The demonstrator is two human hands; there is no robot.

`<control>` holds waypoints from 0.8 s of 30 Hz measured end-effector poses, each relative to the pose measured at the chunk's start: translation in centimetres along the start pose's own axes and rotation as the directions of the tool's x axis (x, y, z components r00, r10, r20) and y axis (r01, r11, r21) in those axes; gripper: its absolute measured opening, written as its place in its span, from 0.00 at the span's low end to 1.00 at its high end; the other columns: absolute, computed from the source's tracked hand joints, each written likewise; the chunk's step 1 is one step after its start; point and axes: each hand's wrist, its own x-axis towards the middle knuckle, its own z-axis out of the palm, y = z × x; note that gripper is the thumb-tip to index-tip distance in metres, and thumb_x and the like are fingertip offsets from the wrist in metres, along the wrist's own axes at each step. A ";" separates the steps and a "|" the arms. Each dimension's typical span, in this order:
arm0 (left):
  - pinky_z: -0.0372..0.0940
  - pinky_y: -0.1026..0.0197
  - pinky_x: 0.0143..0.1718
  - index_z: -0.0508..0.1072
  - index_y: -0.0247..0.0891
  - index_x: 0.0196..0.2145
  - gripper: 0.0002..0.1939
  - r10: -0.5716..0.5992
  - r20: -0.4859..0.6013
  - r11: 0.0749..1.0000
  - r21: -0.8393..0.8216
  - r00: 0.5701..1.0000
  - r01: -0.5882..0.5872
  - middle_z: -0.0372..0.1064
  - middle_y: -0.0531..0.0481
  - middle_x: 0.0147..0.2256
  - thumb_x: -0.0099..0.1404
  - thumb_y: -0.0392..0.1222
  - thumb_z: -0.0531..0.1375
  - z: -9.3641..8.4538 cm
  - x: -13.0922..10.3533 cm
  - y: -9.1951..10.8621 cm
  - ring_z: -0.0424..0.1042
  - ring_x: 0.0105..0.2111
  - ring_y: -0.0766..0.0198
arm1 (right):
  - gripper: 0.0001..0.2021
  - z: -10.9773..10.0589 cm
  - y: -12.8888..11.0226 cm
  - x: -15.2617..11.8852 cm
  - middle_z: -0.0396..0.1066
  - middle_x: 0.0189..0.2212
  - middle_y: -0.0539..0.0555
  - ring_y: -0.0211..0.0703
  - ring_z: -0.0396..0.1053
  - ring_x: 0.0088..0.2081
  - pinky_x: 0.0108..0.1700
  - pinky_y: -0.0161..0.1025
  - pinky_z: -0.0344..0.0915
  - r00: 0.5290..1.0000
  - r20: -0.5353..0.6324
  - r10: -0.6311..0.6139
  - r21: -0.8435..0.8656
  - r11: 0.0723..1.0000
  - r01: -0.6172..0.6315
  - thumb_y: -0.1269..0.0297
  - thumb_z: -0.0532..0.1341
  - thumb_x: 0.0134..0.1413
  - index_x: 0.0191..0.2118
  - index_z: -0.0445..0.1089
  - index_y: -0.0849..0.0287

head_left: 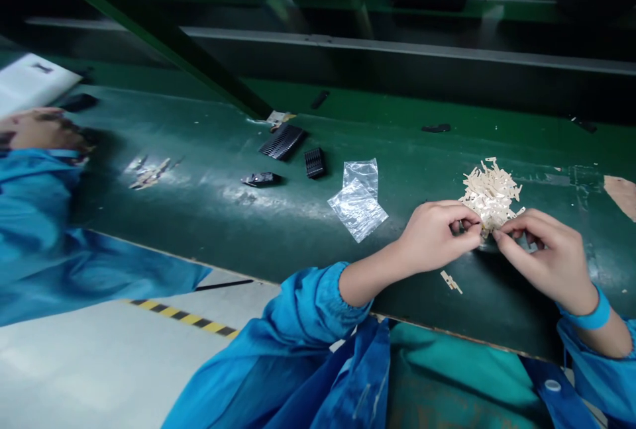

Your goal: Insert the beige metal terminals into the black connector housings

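A heap of small flat cream-coloured pieces (491,190) lies on the green workbench (412,171). At its near edge, my left hand (442,234) is closed in a pinch between thumb and forefinger. Just to the right, my right hand (546,253) pinches too, its fingertips close to those of the left. Whatever is between the fingertips is too small and covered to make out. A few loose cream pieces (451,281) rest nearer the bench's front edge, below my left hand. Two clear plastic bags (358,207) overlap to the left of the heap.
Black ridged parts (282,142) (314,163) and another black part (262,179) lie left of the bags. A slanted green post (199,65) meets the bench behind them. At far left are a co-worker's hand (42,131), a white object (37,81) and scattered small pieces (152,174).
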 end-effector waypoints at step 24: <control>0.64 0.66 0.27 0.85 0.36 0.37 0.09 -0.168 0.235 0.973 -0.116 0.958 0.199 0.79 0.51 0.28 0.65 0.40 0.63 -0.3 -0.4 -0.1 0.69 0.25 0.70 | 0.09 0.6 -0.1 -0.4 0.81 0.33 0.54 0.48 0.79 0.35 0.39 0.45 0.72 0.989 0.130 -0.073 -0.053 0.995 0.080 0.68 0.59 0.67 0.38 0.78 0.56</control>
